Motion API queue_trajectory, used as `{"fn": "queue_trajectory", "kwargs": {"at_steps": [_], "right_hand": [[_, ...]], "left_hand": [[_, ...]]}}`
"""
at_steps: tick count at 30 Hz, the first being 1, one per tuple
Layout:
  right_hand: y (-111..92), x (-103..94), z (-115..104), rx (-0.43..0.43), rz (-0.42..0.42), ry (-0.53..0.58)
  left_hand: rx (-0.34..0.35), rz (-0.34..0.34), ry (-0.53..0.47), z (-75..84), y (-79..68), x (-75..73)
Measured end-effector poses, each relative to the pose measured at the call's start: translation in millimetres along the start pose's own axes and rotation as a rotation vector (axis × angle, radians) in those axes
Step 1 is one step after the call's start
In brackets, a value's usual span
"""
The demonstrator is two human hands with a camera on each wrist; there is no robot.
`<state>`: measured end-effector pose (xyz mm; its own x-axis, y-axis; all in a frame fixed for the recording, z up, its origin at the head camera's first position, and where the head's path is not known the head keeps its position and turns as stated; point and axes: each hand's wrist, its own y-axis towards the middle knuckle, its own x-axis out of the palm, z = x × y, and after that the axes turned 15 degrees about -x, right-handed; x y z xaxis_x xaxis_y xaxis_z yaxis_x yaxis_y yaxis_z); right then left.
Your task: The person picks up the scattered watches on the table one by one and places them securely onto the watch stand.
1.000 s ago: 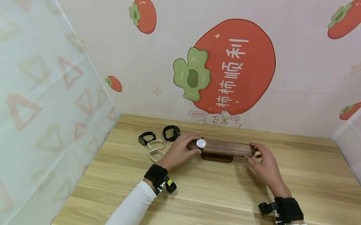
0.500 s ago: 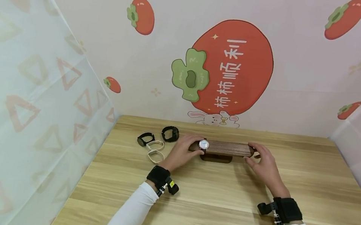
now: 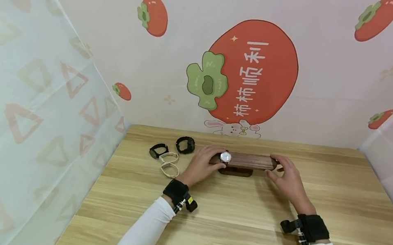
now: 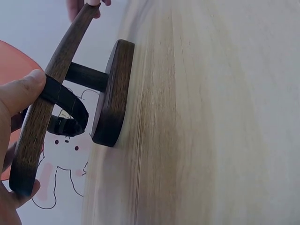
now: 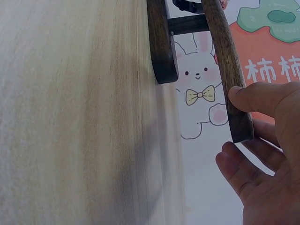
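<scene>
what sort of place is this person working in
It looks like a small booth set up for recording, though that is a guess: a wood-grain table closed in by a fruit-print backdrop and patterned side sheet, with a camera strapped to each wrist.

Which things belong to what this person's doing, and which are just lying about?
In use, apparently:
wooden stand
white-faced watch round its bar
left hand
right hand

Seemingly just lying about:
leftmost black watch
other black watch
pale strap loops
</scene>
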<state>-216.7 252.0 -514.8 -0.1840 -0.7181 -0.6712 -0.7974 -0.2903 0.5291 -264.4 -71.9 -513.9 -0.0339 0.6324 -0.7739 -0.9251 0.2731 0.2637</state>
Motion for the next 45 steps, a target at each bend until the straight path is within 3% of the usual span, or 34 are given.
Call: {"fn": "queue_trajectory", "kwargs": {"at_steps": [23,45], "right_hand": [[-1,-2.7,-3,0.007,-0.002,0.007],[0,-0.7,-3,0.0,0.0,0.007]], "left_hand": [[0.027,0.076,0.048,3.7,-0.9,8.2],[0.043,0.1,0.053,13.5,-0.2,12.0]]}}
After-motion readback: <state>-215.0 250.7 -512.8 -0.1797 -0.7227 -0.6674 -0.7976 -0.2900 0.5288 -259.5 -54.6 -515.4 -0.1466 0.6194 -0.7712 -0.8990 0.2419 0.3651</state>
